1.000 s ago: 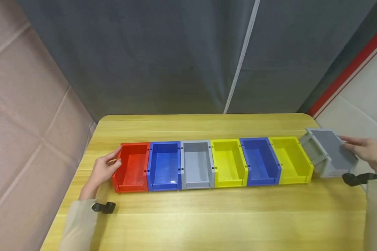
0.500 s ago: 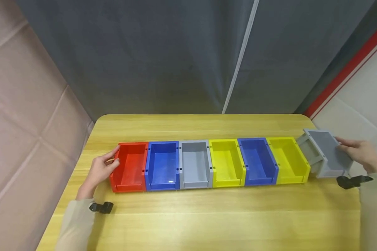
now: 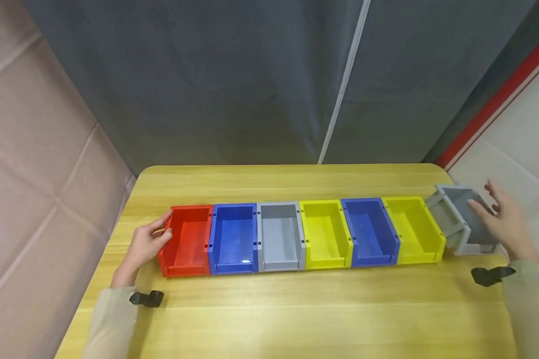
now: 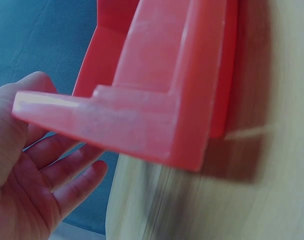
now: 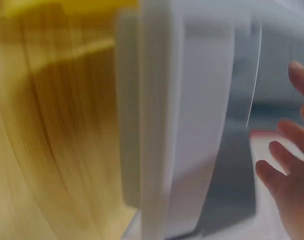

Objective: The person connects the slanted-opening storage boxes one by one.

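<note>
A row of open-front plastic storage bins runs across the table in the head view. At its left end my left hand (image 3: 142,243) holds the left wall of the red bin (image 3: 163,262), thumb at the rim and fingers along the outside. The left wrist view shows the red bin's wall (image 4: 117,122) close up beside that hand. A grey bin (image 3: 445,217) stands tilted at the right end, beside the yellow bin (image 3: 422,258). Over its right side hovers my right hand (image 3: 507,222), fingers spread; in the right wrist view these fingers (image 5: 269,175) are apart from the grey wall (image 5: 199,115).
Between the ends sit a blue bin (image 3: 212,234), a grey bin (image 3: 280,265), a yellow bin (image 3: 328,263) and another blue bin (image 3: 375,260), side by side. The wooden table (image 3: 274,314) meets a dark curtain (image 3: 206,85) behind and a pale padded wall (image 3: 40,199) at left.
My right hand has let go of the grey bin at the right end, its fingers spreading apart. That bin has turned slightly, showing more of its inside. My left hand stays on the red bin.
</note>
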### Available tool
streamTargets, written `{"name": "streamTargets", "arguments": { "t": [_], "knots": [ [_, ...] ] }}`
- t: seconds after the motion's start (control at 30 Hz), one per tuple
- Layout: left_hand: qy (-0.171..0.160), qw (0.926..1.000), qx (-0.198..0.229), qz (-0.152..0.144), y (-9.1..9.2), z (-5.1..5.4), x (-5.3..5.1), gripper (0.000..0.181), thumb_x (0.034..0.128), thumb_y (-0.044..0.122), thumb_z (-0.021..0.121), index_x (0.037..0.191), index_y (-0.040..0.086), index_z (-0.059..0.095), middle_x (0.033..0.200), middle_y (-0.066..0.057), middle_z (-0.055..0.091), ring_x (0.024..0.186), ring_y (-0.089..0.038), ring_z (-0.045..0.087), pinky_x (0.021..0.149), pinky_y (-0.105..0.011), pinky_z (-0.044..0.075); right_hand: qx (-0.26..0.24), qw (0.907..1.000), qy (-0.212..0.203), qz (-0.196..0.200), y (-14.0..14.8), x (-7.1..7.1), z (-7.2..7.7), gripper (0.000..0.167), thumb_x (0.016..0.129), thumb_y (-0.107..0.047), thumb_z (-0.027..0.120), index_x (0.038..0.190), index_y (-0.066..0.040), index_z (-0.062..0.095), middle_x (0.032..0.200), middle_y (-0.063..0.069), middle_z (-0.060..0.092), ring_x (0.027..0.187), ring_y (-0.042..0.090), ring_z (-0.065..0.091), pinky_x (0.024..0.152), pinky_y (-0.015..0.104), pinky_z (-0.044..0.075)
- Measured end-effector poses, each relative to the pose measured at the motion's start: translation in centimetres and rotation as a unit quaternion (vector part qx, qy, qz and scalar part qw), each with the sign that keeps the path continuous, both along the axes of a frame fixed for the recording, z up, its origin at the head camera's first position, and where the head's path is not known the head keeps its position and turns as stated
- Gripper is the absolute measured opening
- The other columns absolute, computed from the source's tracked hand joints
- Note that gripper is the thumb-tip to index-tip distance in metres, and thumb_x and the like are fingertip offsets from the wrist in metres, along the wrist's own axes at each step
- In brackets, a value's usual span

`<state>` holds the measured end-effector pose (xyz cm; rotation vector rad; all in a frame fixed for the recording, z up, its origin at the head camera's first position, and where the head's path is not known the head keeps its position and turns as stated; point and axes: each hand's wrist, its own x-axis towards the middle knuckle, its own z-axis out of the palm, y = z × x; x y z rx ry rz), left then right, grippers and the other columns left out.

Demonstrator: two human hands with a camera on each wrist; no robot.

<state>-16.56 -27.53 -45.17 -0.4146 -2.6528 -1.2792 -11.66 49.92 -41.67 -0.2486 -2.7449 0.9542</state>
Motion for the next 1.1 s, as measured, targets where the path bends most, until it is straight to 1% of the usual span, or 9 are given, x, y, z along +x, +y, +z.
{"name": "streamTargets", "arguments": {
  "t": [0.1, 0.2, 0.3, 0.4, 0.53, 0.73, 0.83, 0.97, 1.1],
  "knots": [
    [-0.001, 1.0000, 0.005, -0.001, 0.0, 0.0, 0.0, 0.047, 0.0814, -0.011, 0.060, 0.128, -0.008, 0.052, 0.120, -0.031, 0.055, 0.097, -0.038, 0.060, 0.078, -0.013, 0.050, 0.020, 0.9939, 0.022, 0.106, -1.5, -0.1, 0.6, 0.063, 0.098, -0.018, 0.048, 0.151, -0.016, 0.014, 0.155, 0.003, 0.010, 0.142, 0.031, 0.000, 0.110, 0.063, -0.002],
    [-0.004, 0.9999, 0.015, -0.004, 0.0, -0.1, 0.1, 0.047, 0.0814, -0.012, 0.060, 0.128, -0.009, 0.052, 0.120, -0.031, 0.055, 0.098, -0.041, 0.059, 0.077, -0.007, 0.047, 0.028, 0.9830, 0.019, 0.181, -2.2, -0.4, 1.1, 0.057, 0.099, -0.011, 0.044, 0.150, -0.013, 0.021, 0.152, -0.014, 0.009, 0.141, 0.025, -0.008, 0.107, 0.064, -0.010],
    [-0.007, 0.9998, 0.018, -0.002, -0.1, -0.1, 0.1, 0.047, 0.0814, -0.011, 0.060, 0.128, -0.009, 0.052, 0.121, -0.031, 0.054, 0.098, -0.039, 0.059, 0.076, -0.006, 0.047, 0.043, 0.9743, -0.016, 0.221, -2.5, -0.9, 1.3, 0.052, 0.101, -0.011, 0.037, 0.150, -0.012, 0.021, 0.153, -0.007, 0.004, 0.138, 0.031, -0.016, 0.102, 0.068, -0.018],
    [-0.009, 0.9999, 0.011, 0.001, 0.6, 1.4, 0.8, 0.045, 0.0812, -0.013, 0.059, 0.126, -0.012, 0.051, 0.120, -0.033, 0.053, 0.098, -0.042, 0.058, 0.076, -0.009, 0.049, 0.059, 0.9656, -0.049, 0.248, -2.8, -1.3, 1.2, 0.049, 0.102, -0.013, 0.030, 0.150, -0.009, 0.019, 0.154, 0.005, 0.000, 0.136, 0.037, -0.021, 0.097, 0.068, -0.024],
    [-0.015, 0.9999, 0.005, 0.000, 1.9, 3.4, 1.7, 0.043, 0.0814, -0.015, 0.056, 0.123, -0.018, 0.049, 0.119, -0.037, 0.052, 0.097, -0.049, 0.057, 0.077, -0.013, 0.050, 0.069, 0.9625, -0.061, 0.255, -3.2, -1.4, 0.8, 0.050, 0.103, -0.015, 0.027, 0.151, -0.011, 0.014, 0.153, -0.009, -0.002, 0.138, 0.031, -0.019, 0.095, 0.068, -0.027],
    [-0.006, 1.0000, -0.001, 0.001, 1.9, 3.5, 1.6, 0.042, 0.0809, -0.016, 0.056, 0.122, -0.018, 0.050, 0.117, -0.037, 0.053, 0.095, -0.046, 0.058, 0.077, -0.011, 0.049, 0.072, 0.9608, -0.054, 0.262, -2.8, -1.7, 0.8, 0.052, 0.102, -0.014, 0.029, 0.152, -0.018, 0.013, 0.151, -0.019, 0.000, 0.139, 0.030, -0.018, 0.093, 0.071, -0.025],
    [0.003, 1.0000, -0.003, 0.003, 1.8, 3.5, 1.5, 0.042, 0.0799, -0.016, 0.057, 0.122, -0.017, 0.052, 0.116, -0.036, 0.054, 0.093, -0.033, 0.062, 0.076, -0.008, 0.049, 0.063, 0.9604, -0.047, 0.268, -2.5, -1.8, 0.9, 0.051, 0.102, -0.012, 0.032, 0.151, -0.016, 0.018, 0.149, -0.024, 0.003, 0.139, 0.029, -0.017, 0.095, 0.070, -0.025],
    [0.003, 1.0000, -0.003, 0.003, 1.8, 3.4, 1.4, 0.042, 0.0799, -0.015, 0.057, 0.122, -0.017, 0.052, 0.116, -0.036, 0.054, 0.092, -0.024, 0.063, 0.075, -0.008, 0.048, 0.069, 0.9598, -0.051, 0.267, -2.2, -1.8, 1.2, 0.051, 0.100, -0.013, 0.036, 0.150, -0.014, 0.023, 0.153, -0.013, 0.005, 0.139, 0.032, -0.017, 0.097, 0.068, -0.025],
    [-0.003, 1.0000, -0.007, 0.004, 1.8, 3.4, 1.4, 0.042, 0.0803, -0.015, 0.057, 0.122, -0.017, 0.051, 0.117, -0.035, 0.054, 0.095, -0.039, 0.060, 0.077, -0.015, 0.051, 0.092, 0.9621, -0.074, 0.246, -1.8, -1.7, 1.3, 0.053, 0.100, -0.018, 0.039, 0.150, -0.019, 0.023, 0.156, 0.005, 0.002, 0.139, 0.036, -0.016, 0.095, 0.071, -0.023]
  ]
}}
